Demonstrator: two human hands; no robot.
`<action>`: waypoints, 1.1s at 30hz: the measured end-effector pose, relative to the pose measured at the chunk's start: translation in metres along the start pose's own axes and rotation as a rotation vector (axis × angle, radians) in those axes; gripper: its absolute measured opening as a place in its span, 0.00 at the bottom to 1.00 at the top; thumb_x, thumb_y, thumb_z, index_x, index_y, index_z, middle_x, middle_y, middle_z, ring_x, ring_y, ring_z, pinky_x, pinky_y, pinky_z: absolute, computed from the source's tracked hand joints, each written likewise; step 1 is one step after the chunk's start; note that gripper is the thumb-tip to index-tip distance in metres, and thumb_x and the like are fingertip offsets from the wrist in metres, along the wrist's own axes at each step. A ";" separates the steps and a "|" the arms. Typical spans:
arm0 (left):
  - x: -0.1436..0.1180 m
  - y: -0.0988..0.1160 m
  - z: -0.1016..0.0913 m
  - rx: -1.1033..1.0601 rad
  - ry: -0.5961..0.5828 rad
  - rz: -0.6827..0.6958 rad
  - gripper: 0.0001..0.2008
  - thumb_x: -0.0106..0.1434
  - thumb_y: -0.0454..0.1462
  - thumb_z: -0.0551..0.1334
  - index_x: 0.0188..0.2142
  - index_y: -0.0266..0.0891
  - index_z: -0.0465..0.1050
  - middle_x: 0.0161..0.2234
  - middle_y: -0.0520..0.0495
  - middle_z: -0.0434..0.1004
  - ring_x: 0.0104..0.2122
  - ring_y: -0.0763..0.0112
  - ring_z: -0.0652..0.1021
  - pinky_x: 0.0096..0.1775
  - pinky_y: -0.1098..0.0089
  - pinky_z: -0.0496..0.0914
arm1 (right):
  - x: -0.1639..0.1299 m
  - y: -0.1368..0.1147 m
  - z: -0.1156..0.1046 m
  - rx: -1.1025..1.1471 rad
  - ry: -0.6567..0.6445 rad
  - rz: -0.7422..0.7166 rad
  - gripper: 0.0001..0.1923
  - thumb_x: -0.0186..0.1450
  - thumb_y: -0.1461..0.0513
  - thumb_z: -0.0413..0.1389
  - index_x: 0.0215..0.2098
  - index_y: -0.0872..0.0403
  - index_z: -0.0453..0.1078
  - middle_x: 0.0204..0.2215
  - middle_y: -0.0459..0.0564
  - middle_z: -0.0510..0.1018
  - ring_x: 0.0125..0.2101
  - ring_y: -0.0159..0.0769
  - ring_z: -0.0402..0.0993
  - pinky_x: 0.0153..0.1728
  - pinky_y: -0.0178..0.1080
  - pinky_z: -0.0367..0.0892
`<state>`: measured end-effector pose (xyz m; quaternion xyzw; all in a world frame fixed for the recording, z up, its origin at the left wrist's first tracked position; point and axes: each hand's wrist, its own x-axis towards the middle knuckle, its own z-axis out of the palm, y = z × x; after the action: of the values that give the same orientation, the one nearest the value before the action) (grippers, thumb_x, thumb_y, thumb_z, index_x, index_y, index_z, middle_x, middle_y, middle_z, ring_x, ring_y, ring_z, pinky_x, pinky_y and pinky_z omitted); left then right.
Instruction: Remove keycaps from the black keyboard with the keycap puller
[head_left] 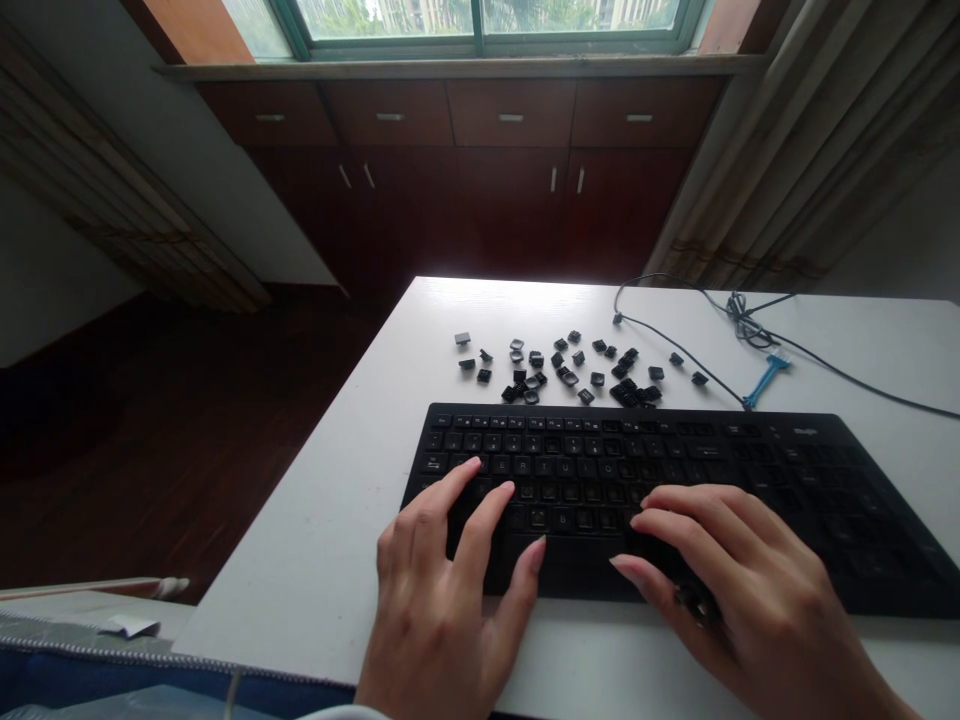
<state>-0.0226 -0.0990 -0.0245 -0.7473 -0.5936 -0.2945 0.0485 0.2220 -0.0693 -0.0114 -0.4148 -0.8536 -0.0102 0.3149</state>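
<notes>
Head view — both hands (450,590) (742,580) flat on black keyboard (750,470)

Keyboard (675,490) legends too small, blurred

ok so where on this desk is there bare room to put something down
Bare white table lies left of the keyboard, between it and the table's left edge, and at the far side beyond the loose keycaps. Crowded: the strip behind the keyboard with keycaps, blue tool and cable; the left hand and right hand cover the near edge.
</notes>
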 end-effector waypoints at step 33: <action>0.003 0.004 0.002 0.128 -0.150 0.005 0.24 0.72 0.45 0.59 0.66 0.52 0.66 0.67 0.35 0.57 0.58 0.45 0.66 0.54 0.46 0.61 | -0.003 -0.003 -0.001 -0.012 0.018 -0.010 0.09 0.66 0.63 0.64 0.43 0.59 0.76 0.43 0.58 0.80 0.44 0.43 0.75 0.46 0.45 0.69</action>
<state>-0.0179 -0.0965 -0.0232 -0.7641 -0.6114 -0.1991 0.0523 0.2220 -0.0733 -0.0111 -0.4125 -0.8527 -0.0206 0.3197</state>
